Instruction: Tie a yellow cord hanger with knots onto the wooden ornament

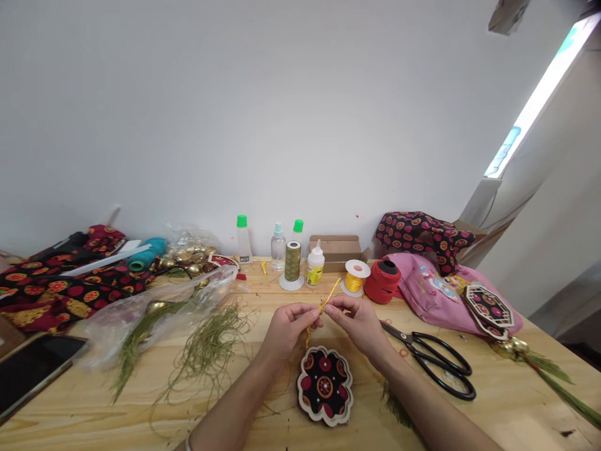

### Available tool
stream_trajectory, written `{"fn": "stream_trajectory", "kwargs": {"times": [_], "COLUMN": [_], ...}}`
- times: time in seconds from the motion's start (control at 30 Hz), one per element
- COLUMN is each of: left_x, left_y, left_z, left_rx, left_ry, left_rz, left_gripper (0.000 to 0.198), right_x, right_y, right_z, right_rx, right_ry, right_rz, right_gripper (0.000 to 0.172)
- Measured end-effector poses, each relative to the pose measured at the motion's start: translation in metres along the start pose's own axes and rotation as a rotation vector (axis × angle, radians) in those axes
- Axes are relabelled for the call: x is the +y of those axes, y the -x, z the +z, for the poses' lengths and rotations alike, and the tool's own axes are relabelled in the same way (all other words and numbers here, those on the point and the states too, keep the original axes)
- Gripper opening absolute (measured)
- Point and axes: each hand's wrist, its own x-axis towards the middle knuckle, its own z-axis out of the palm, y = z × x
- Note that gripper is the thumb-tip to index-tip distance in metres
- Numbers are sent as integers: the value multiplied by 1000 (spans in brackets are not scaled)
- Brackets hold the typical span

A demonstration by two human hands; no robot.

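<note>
A thin yellow cord (334, 289) is pinched between the fingertips of my left hand (295, 321) and my right hand (353, 318). One end sticks up past the fingers; a knotted or braided part hangs below my left fingers. Just under my hands lies a flower-shaped ornament (325, 386) with a pale rim and dark patterned fabric dotted with beads. Whether the cord is joined to it I cannot tell. Behind my right hand stands a spool of yellow cord (355, 279). Both hands are closed, and the fingertips partly hide the cord.
Black-handled scissors (439, 363) lie right of my right forearm. Loose green threads (206, 344) and a plastic bag (164, 313) spread at left. Along the wall stand a glue bottle (315, 266), an olive thread spool (293, 263) and a red thread cone (382, 283). A phone (37, 369) lies far left.
</note>
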Motion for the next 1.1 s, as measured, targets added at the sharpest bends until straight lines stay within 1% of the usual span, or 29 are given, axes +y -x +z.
{"fn": "stream_trajectory", "kwargs": {"times": [0.1,0.23,0.3,0.4,0.43,0.5,0.63,0.73,0.87,1.03,1.1], "left_x": [2,3,3,4,5,6,5,2,0,-1,-1], "left_y": [1,1,1,2,3,3,3,2,1,0,0], "left_z": [1,2,2,3,3,4,5,4,3,4,4], "left_rx": [3,-1,-1,17,23,28,22,1,-17,28,39], "left_ry": [-5,-27,-30,-41,-45,-50,-41,-29,-23,8,16], "left_rz": [2,13,8,0,-3,-10,-9,-12,-35,-67,-70], "left_gripper": [14,14,14,15,15,15,13,14,18,22,22], "right_x": [-3,-5,-5,-6,-6,-5,-2,-1,-2,-3,-4], "right_y": [0,1,2,3,3,3,3,4,4,2,2], "right_z": [1,1,-1,-3,-4,-3,2,4,2,-1,-1], "right_rx": [37,39,92,222,241,218,82,44,69,173,191], "right_ry": [38,71,77,73,71,72,126,175,187,147,139], "right_rz": [-18,-42,-60,-96,-103,-107,-103,-151,-200,-158,-139], "right_gripper": [21,23,25,30,30,27,22,19,17,17,17]}}
